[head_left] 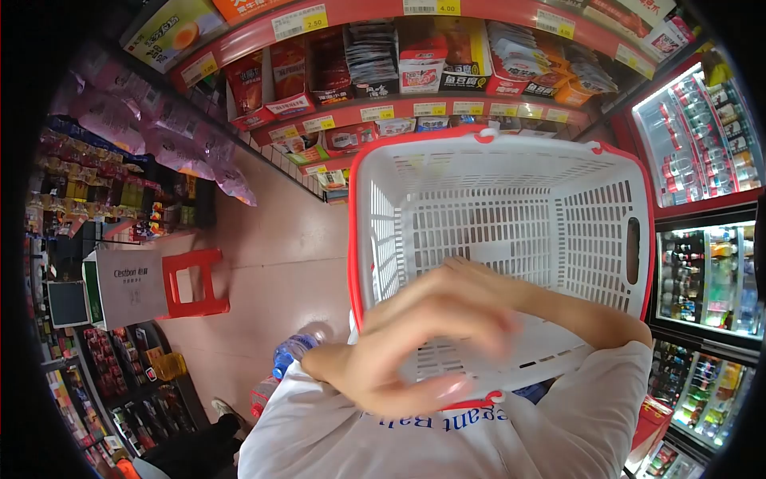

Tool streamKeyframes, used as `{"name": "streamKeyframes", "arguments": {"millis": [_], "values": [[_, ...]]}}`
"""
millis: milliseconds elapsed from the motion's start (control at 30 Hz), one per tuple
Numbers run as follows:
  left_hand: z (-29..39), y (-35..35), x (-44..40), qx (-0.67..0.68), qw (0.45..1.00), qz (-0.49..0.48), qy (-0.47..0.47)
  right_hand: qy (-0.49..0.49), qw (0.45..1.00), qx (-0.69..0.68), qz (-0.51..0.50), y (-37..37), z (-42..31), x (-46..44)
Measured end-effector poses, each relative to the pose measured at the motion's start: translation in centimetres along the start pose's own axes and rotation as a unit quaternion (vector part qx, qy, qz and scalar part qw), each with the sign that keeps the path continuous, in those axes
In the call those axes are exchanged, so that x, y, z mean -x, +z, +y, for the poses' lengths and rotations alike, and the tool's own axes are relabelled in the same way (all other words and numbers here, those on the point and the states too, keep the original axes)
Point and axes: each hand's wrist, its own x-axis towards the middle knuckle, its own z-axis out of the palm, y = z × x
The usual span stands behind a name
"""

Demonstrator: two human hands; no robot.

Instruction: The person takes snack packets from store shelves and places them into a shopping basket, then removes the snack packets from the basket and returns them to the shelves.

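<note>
A white slatted shopping basket (499, 235) with a red rim sits right in front of my body, its inside facing up at me. Over its near left part, my left hand (435, 343) is raised with bent fingers and the thumb held apart from them. Motion smears it, and nothing shows between thumb and fingers. My right hand (463, 275) reaches across the basket from the right, just beyond the left one. Its fingers are mostly hidden behind my left hand, so their grip does not show.
Shelves of boxed snacks (423, 72) with price tags curve across the far side. Lit drink fridges (706, 279) line the right. A red stool (195, 283) stands left beside a white carton (128, 287). A water bottle (294, 351) is near my left elbow.
</note>
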Motion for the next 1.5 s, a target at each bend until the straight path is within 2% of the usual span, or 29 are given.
{"name": "streamKeyframes", "arguments": {"millis": [33, 67, 100, 133, 167, 200, 267, 333, 467, 533, 667, 867, 933, 1067, 1167, 1200, 1233, 1267, 1333, 1367, 1433, 1500], "values": [[-0.6, -0.1, -0.3, 0.002, 1.0, -0.002, -0.001, 0.016, 0.99, -0.14, -0.001, -1.7, -1.4, 0.9], [-1.2, 0.2, -0.6, -0.098, 0.993, -0.063, -0.03, 0.032, 0.96, -0.278, -0.002, -2.7, -2.2, 1.6], [-1.7, 0.4, -0.9, -0.197, 0.971, -0.122, -0.059, 0.034, 0.96, -0.279, 0.0, -2.6, -2.1, 1.8], [-1.9, 0.5, -1.1, -0.218, 0.959, -0.164, -0.074, 0.015, 0.976, -0.218, 0.01, -2.5, -2.0, 2.0], [-2.3, 0.8, -1.3, -0.216, 0.959, -0.165, -0.074, -0.004, 0.988, -0.154, 0.02, -2.3, -1.7, 2.5], [-3.0, 1.0, -1.4, -0.223, 0.953, -0.188, -0.085, -0.106, 0.988, -0.111, 0.015, -2.1, -0.3, 3.0], [-4.4, 1.1, -1.8, -0.228, 0.945, -0.214, -0.094, -0.115, 0.987, -0.11, 0.012, -1.5, 0.6, 3.4], [-5.6, 1.0, -2.4, -0.284, 0.922, -0.239, -0.112, -0.074, 0.989, -0.125, 0.0, -1.1, 0.4, 3.4], [-6.9, 0.8, -2.8, -0.308, 0.91, -0.259, -0.1, 0.023, 0.987, -0.156, -0.019, -0.3, -0.5, 2.8], [-7.3, 0.9, -2.5, -0.321, 0.891, -0.306, -0.102, 0.056, 0.985, -0.163, -0.029, -0.1, -0.6, 2.6], [-7.7, 1.1, -2.5, -0.332, 0.881, -0.316, -0.117, 0.107, 0.976, -0.18, -0.061, -1.4, -0.9, 2.4], [-8.3, 0.7, -2.9, -0.339, 0.873, -0.317, -0.153, 0.167, 0.952, -0.22, -0.13, -7.9, -1.0, 2.6], [-8.6, 0.6, -2.6, -0.394, 0.874, -0.266, -0.102, 0.178, 0.945, -0.233, -0.148, -10.1, -0.9, 3.0], [-9.3, 0.8, -2.2, -0.433, 0.869, -0.22, -0.092, 0.193, 0.933, -0.25, -0.171, -13.7, -0.9, 3.8], [-8.6, 0.9, -2.6, -0.446, 0.852, -0.236, -0.14, 0.188, 0.941, -0.23, -0.163, -15.6, -0.9, 5.1], [-7.8, 1.0, -3.3, -0.42, 0.856, -0.235, -0.188, 0.175, 0.951, -0.205, -0.152, -16.0, -0.9, 5.5], [-7.4, 1.0, -3.7, -0.394, 0.858, -0.233, -0.235, 0.176, 0.951, -0.205, -0.153, -16.0, -1.2, 5.5], [-7.6, 0.8, -3.6, -0.393, 0.858, -0.232, -0.236, 0.185, 0.949, -0.205, -0.152, -15.9, -1.5, 5.5], [-8.3, 0.5, -3.0, -0.416, 0.825, -0.289, -0.25, 0.193, 0.947, -0.205, -0.153, -15.0, -1.3, 5.1], [-8.5, 0.6, -2.6, -0.416, 0.826, -0.288, -0.25, 0.196, 0.943, -0.204, -0.174, -13.5, -0.1, 4.7], [-8.6, 0.9, -1.5, -0.476, 0.792, -0.323, -0.206, 0.199, 0.938, -0.204, -0.197, -9.9, 1.8, 4.2], [-8.8, 0.8, -1.2, -0.453, 0.812, -0.315, -0.192, 0.257, 0.913, -0.281, -0.146, -6.6, 2.6, 3.7]]}}
